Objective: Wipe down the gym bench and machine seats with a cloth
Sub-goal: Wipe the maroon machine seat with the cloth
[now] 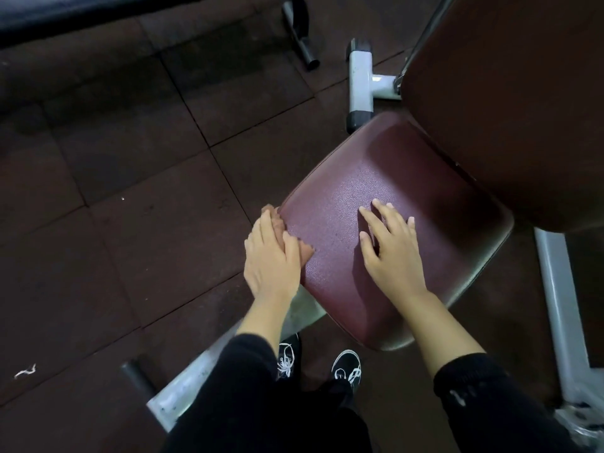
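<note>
Left hand point(270, 256) presses cloth point(305, 253) against seat point(408, 178) edge; right hand point(389, 246) rests flat.

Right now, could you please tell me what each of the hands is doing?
Left hand: open, pressing the cloth on the seat edge.
Right hand: open, flat on the seat, holding nothing.

seat point(392, 178) maroon, pebbled | cloth point(305, 251) orange-tan | floor tiles point(130, 158) dark brown
</note>
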Available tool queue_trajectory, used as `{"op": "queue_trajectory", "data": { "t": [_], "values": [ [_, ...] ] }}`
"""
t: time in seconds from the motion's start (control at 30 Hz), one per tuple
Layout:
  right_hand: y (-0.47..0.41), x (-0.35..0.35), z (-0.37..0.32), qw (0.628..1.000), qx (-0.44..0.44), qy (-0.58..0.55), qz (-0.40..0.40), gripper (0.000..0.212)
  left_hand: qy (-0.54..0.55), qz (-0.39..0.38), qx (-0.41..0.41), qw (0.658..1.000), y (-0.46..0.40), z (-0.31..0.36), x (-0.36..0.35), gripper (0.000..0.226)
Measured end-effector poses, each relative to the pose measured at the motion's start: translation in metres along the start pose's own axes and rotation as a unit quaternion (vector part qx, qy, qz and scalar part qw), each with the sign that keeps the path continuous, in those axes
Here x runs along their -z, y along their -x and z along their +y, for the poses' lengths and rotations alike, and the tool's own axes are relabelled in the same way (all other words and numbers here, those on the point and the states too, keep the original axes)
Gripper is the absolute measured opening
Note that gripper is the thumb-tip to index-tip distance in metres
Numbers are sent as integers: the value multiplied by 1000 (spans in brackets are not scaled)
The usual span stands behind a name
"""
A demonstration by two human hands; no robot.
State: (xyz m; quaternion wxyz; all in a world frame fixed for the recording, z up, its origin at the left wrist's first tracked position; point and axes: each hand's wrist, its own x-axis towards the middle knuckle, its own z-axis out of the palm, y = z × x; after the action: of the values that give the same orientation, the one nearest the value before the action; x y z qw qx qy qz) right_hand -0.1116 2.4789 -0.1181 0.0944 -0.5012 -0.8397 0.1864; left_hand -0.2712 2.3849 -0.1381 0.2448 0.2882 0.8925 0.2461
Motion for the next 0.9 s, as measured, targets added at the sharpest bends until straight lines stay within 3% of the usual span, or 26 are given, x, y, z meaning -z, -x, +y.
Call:
{"op": "queue_trajectory", "data": {
  "t": [0.13, 0.27, 0.43, 0.57, 0.67, 0.73, 0.9],
  "values": [
    [5, -2, 0, 999, -16, -31, -7, 41, -92, 28, -70, 993, 35, -6, -15, 65],
    [10, 0, 1, 998, -23, -64, -5, 43, -205, 7, -260, 944, 27, 14, -30, 59],
    [11, 4, -2, 990, -60, -122, 26, 47, -152, -27, -339, 928, 7, 58, -44, 53],
    [3, 0, -23, 985, -60, -149, 55, 45, -88, 6, -327, 941, 1, 55, -29, 52],
    [-6, -13, -46, 994, 14, -103, 18, 47, -90, 48, -215, 971, -2, 23, -14, 54],
    [-11, -22, -57, 998, 43, -36, 0, 49, -86, 27, -170, 981, -5, 5, -9, 57],
    [-13, -28, -42, 995, 72, 74, -11, 48, -79, 13, -185, 980, -7, -2, -9, 58]
  ]
}}
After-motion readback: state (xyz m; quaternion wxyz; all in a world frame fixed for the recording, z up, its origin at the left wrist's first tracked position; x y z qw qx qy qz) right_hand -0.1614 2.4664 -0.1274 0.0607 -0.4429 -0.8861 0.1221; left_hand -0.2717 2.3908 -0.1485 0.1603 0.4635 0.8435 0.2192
